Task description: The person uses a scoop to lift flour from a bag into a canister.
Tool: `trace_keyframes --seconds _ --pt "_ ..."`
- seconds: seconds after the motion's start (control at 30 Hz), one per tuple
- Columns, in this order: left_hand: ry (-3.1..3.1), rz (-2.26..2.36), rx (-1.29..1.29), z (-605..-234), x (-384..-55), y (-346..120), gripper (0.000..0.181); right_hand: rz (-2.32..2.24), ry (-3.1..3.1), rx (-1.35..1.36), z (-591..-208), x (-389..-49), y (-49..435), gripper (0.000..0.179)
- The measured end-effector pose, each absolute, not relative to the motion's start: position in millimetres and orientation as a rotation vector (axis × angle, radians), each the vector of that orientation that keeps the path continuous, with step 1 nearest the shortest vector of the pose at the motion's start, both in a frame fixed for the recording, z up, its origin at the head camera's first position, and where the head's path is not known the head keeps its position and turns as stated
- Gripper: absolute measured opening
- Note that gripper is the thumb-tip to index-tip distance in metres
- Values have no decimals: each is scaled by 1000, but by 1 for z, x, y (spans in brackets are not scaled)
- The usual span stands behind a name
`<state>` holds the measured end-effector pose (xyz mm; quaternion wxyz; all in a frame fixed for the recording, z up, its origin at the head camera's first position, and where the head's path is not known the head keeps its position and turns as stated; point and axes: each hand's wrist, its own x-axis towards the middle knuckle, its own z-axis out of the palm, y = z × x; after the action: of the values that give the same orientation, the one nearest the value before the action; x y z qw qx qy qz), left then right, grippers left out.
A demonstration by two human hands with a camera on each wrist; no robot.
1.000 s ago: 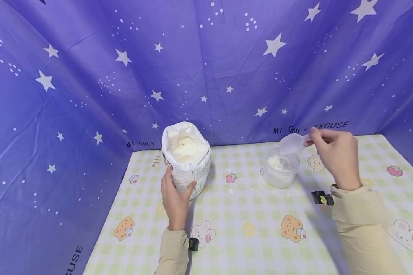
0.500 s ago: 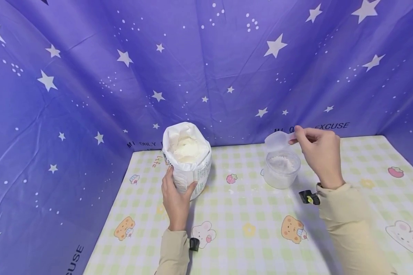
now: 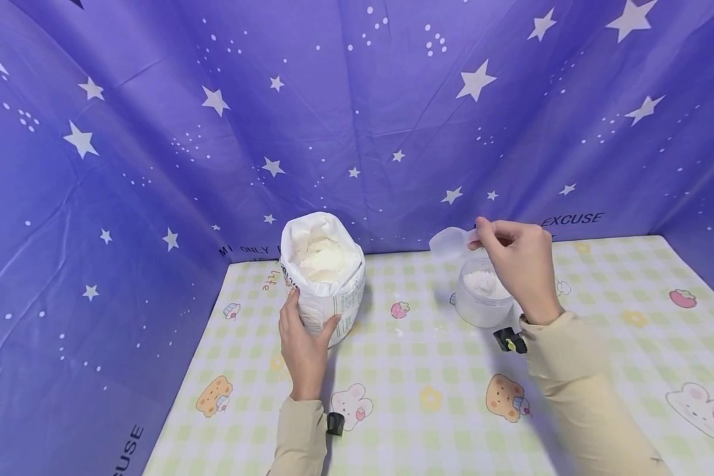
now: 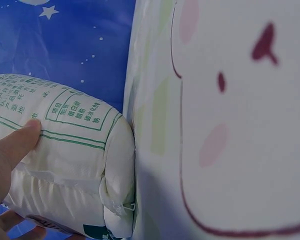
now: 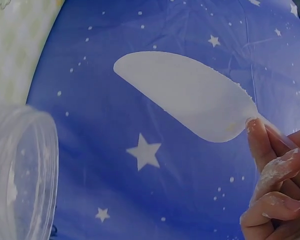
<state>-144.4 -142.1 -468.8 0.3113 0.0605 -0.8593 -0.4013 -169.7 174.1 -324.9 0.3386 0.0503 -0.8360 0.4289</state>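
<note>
A white paper bag (image 3: pixel 345 297) of pale flour-like powder stands with its top rolled back, left of the table's middle. My left hand (image 3: pixel 306 344) grips its near side, thumb on the green-printed face, as the left wrist view also shows. With my right hand (image 3: pixel 520 264) I pinch the handle of a translucent plastic scoop (image 3: pixel 449 245), held up over the far left of a clear round tub (image 3: pixel 482 314). White powder (image 3: pixel 484 284) lies in the tub. Powder dusts my right fingers (image 5: pixel 275 175) in the right wrist view, where the scoop's bowl shows side-on.
A checked tablecloth (image 3: pixel 393 370) with cartoon prints covers the table. Small specks of powder (image 3: pixel 400 332) lie on it between bag and tub. Blue star-patterned curtains (image 3: pixel 357 119) rise right behind the table's far edge and along both sides.
My right hand has moved left with the scoop, from over the tub to its far left side. The left hand and the bag have stayed in place.
</note>
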Motion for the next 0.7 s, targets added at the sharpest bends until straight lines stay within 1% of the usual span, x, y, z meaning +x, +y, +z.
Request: trace_keyframes --seconds 0.2,0.47,0.7 --pt "-2272 -1057 164 -468 -144 -142 88 1160 -2184 163 -324 -172 160 32" --pt "-2256 -1068 151 -469 -146 -142 88 1181 -2165 231 -323 -176 141 35" --pt "-2267 -1072 154 -468 -145 -143 88 1203 -2092 315 -324 -178 124 33"
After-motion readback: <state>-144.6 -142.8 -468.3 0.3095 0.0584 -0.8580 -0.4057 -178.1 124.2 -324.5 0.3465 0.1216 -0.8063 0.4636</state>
